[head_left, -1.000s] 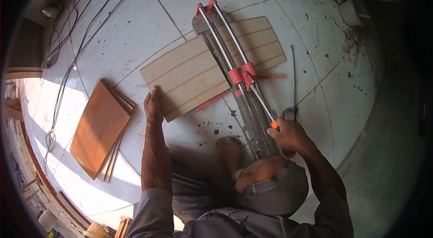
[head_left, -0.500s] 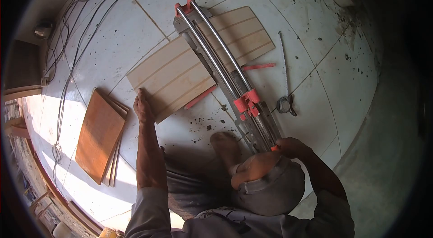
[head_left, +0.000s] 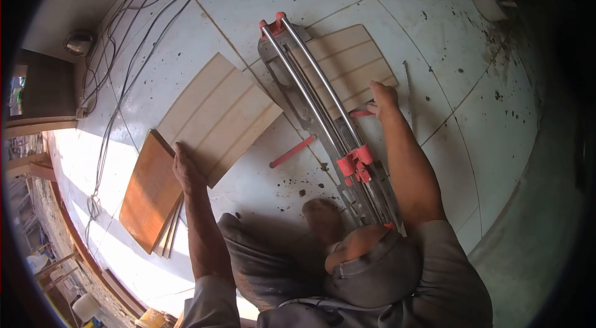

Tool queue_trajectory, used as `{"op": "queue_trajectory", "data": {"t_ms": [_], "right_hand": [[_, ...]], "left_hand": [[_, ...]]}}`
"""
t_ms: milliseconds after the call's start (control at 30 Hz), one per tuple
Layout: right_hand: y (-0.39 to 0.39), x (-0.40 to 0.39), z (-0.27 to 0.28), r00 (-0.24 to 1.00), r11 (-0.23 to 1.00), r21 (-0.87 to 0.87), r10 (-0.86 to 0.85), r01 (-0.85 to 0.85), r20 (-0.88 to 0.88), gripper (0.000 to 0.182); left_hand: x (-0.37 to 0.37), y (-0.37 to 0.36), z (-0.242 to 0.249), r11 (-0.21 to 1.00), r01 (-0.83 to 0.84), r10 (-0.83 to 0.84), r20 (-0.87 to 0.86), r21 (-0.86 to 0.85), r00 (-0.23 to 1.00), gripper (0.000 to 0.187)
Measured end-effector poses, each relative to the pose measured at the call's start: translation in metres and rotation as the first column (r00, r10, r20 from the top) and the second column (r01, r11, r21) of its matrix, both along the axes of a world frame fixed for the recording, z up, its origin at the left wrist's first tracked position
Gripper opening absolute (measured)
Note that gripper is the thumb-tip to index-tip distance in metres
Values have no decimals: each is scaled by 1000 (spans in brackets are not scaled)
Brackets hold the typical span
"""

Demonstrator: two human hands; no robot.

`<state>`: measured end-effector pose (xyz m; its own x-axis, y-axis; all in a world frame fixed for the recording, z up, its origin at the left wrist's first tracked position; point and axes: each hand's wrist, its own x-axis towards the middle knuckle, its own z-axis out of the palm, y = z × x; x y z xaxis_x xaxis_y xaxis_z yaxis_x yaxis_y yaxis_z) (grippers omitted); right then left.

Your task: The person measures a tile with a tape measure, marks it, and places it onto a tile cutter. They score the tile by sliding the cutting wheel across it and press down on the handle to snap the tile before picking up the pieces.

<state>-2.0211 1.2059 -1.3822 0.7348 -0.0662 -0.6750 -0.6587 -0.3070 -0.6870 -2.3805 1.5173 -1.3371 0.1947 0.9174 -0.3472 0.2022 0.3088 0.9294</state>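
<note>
My left hand [head_left: 188, 171] grips the near edge of a beige, striped tile piece [head_left: 220, 117], its thumb on top. That piece is off the tile cutter [head_left: 313, 104], tilted, with its left corner over a stack of orange-brown tiles [head_left: 148, 188]. On the cutter's right side lies another striped tile piece [head_left: 355, 61], partly under the rails. My right hand [head_left: 383, 98] holds this piece at its near right corner, with the fingers partly hidden beneath. The cutter's red carriage [head_left: 355, 162] sits low on its two steel rails, towards my body. A red support arm [head_left: 292, 151] sticks out at left.
A measuring stick or blade [head_left: 408, 89] lies right of the cutter, partly behind my right forearm. Black cables [head_left: 127, 48] run over the tiled floor at upper left. A pale container [head_left: 490, 2] stands at upper right. My foot [head_left: 323, 216] is beside the cutter.
My left hand has drawn the left tile piece away from the cutter, leftwards. My right hand has left the cutter's handle and moved up to the right piece. The camera view has shifted slightly.
</note>
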Motion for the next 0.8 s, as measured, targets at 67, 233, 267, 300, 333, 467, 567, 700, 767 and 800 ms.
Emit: {"op": "queue_trajectory", "data": {"t_ms": [67, 233, 267, 300, 333, 467, 567, 700, 767, 800], "right_hand": [[-3, -1, -4, 993, 993, 43, -109, 111, -49, 59], [5, -12, 3, 932, 907, 229, -319, 352, -171, 56], [6, -12, 2, 930, 904, 231, -328, 360, -164, 56], [9, -13, 0, 920, 884, 271, -333, 381, -207, 55], [9, -14, -1, 909, 862, 310, -332, 401, -252, 54], [3, -14, -26, 911, 847, 349, -327, 401, -253, 52], [-3, -7, -45, 922, 818, 436, -378, 375, -83, 46], [-11, 4, -41, 850, 599, 675, -521, 431, -79, 49], [-12, 5, -27, 840, 608, 661, -540, 440, -63, 49], [-11, 5, -14, 831, 614, 657, -556, 437, -34, 49]], "left_hand": [[7, 1, -4, 981, -99, 112, 67, -165, 992, 48], [45, -14, 0, 973, -69, 116, 210, -220, 971, 53], [57, -20, 5, 959, -107, 170, 226, -263, 959, 56], [63, -22, 2, 959, -98, 162, 231, -265, 959, 56], [66, -23, -3, 961, 2, 83, 295, -275, 952, 58], [93, -35, -13, 956, 129, -28, 356, -263, 934, 59], [138, -62, 27, 929, 85, 33, 310, -361, 950, 56], [180, -94, 49, 906, 83, 44, 289, -416, 956, 56], [195, -104, 50, 899, 100, 28, 285, -427, 958, 56], [202, -109, 50, 893, 104, 23, 277, -437, 961, 56]]}}
